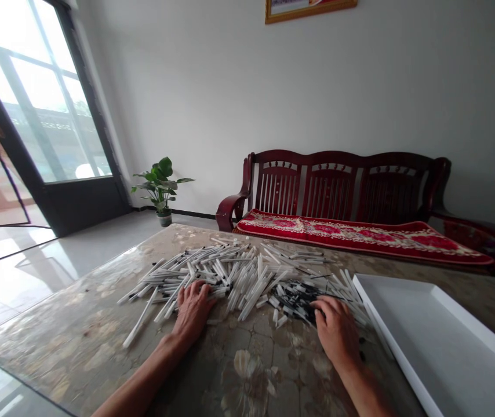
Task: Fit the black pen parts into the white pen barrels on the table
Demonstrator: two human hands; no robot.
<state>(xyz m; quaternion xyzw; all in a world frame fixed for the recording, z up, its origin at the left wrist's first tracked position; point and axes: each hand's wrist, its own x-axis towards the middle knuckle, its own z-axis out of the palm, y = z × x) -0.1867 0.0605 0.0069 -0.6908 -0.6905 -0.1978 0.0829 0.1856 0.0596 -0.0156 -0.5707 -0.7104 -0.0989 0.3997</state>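
Note:
A loose heap of white pen barrels (247, 284) with dark tips lies across the table. At its near left edge is my left hand (193, 307), palm down, fingers a little apart and resting on the pens; their tips are partly hidden. Black pen caps (295, 298), mixed with some short white pieces, form a smaller pile on the right. Against that pile's right side, my right hand (338, 329) has its fingers curled and thumb close to the forefinger. Whatever may be between them is too small to make out.
A shallow white tray (456, 341) stands on the table (77, 330) at the right, close to my right hand. Beyond the table are a dark red wooden bench (330, 185) with a red patterned cover and a potted plant (163, 188). A glass door (56, 116) is at the left.

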